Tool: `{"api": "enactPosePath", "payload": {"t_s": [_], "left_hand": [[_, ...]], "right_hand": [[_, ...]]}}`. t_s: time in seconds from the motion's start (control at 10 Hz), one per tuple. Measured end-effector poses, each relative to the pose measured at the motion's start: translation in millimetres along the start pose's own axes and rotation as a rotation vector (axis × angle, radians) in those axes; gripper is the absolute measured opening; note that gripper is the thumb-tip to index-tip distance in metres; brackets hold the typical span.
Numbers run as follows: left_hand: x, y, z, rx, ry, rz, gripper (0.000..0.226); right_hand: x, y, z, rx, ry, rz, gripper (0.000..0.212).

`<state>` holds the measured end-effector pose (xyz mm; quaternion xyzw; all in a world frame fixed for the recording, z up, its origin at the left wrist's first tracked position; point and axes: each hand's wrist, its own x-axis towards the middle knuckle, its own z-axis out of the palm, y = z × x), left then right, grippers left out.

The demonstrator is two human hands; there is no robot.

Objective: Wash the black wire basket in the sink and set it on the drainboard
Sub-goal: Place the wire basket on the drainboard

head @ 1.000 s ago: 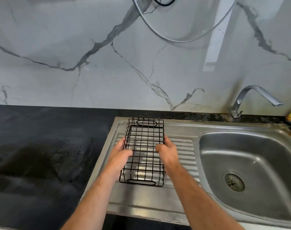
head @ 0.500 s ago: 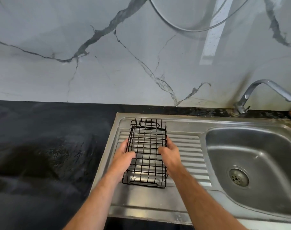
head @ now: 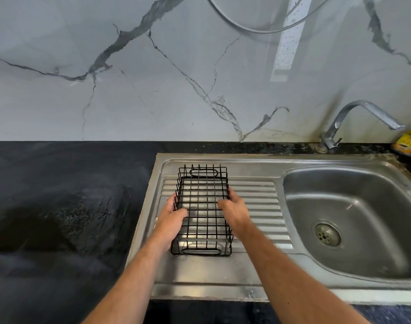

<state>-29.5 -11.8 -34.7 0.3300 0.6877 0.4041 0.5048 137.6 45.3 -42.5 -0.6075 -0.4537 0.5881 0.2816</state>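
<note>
The black wire basket [head: 202, 195] rests lengthwise on the ribbed steel drainboard [head: 258, 206], its oval handles at the near and far ends. My left hand [head: 172, 217] grips its left long side and my right hand [head: 234, 210] grips its right long side, thumbs hooked over the top wires. The steel sink bowl [head: 354, 206] lies to the right of the basket, empty, with its drain [head: 327, 234] visible.
A chrome tap [head: 354, 118] stands behind the bowl, its spout pointing right. A yellow packet [head: 409, 141] sits at the far right edge. Black stone counter [head: 59, 206] spreads left of the drainboard. A marble-patterned wall rises behind.
Both hands stay on the basket's sides and the basket stays on the drainboard. The view has shifted slightly, bringing the sink and tap more toward the centre.
</note>
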Motion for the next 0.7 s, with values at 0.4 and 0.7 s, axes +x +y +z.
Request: {"api": "enactPosePath", "payload": {"t_s": [0.4,0.7], "left_hand": [[-14.4,-0.7,5.8,0.87,0.223,0.4,0.081],[-26.4,7.8,53.5,1.22,0.22,0.376,0.084]], "right_hand": [[-15.8,12.1,-38.1,-0.669,0.008,-0.382,0.083],[-23.2,11.3,-87.4,-0.908,0.028,-0.424,0.09]]}}
